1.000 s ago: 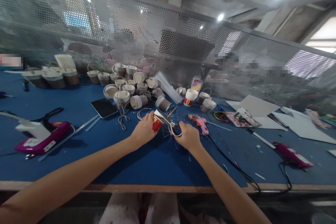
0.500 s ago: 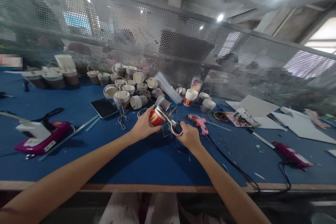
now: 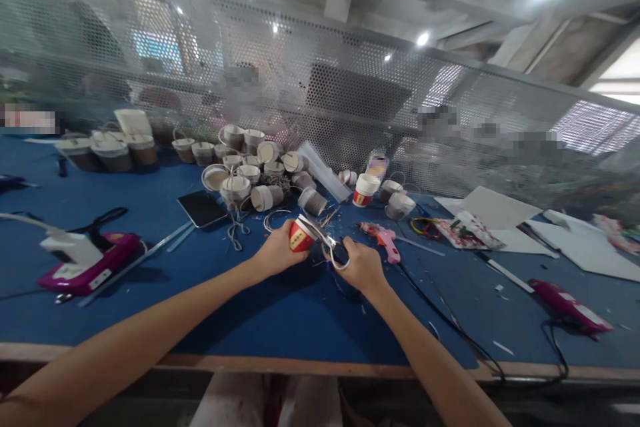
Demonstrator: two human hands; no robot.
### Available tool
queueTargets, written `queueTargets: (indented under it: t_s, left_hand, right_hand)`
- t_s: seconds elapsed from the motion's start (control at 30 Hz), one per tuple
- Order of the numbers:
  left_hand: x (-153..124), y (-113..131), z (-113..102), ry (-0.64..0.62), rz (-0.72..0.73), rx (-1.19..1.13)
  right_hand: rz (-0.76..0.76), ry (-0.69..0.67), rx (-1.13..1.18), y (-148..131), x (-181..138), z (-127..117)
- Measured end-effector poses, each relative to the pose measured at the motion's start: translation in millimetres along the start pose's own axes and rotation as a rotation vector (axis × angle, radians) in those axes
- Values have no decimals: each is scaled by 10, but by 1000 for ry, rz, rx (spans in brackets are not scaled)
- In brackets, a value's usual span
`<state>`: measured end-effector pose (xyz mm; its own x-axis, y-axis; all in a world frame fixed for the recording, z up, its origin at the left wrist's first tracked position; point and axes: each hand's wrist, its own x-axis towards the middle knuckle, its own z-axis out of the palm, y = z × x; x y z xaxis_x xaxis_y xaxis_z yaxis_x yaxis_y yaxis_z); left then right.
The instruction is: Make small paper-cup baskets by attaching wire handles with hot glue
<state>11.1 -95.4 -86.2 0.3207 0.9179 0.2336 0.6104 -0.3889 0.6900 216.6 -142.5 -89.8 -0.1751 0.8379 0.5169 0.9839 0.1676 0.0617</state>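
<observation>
My left hand (image 3: 277, 252) is closed around a small red and white paper cup (image 3: 301, 235), held on its side above the blue table (image 3: 280, 310). My right hand (image 3: 361, 266) grips a pair of scissors (image 3: 325, 241) by the white handles. The blades reach left and meet the cup's rim. Small paper scraps lie on the table below both hands.
A heap of cut brown-wrapped cups (image 3: 257, 170) lies behind my hands, with a phone (image 3: 203, 207) to its left. A pink glue gun (image 3: 384, 237) lies right of the scissors, another upright red cup (image 3: 365, 189) behind it. Magenta tools (image 3: 85, 263) (image 3: 570, 298) sit at both sides. A perforated metal screen (image 3: 325, 100) backs the table.
The cup has turned in my left hand, from its open end facing up to lying on its side. The scissors stay at its rim. The view shifted slightly.
</observation>
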Motion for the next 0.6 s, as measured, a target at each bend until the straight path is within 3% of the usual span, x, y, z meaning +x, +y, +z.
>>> queueTargets:
  t_s: [0.37,0.6]
  left_hand:
    - [3,-25,10,102,26,155]
    - [-28,-4,16,81,31,266]
  right_hand:
    - [14,-54,-46,-4,8,-33]
    - [-6,-72,-53,-14,15,-64]
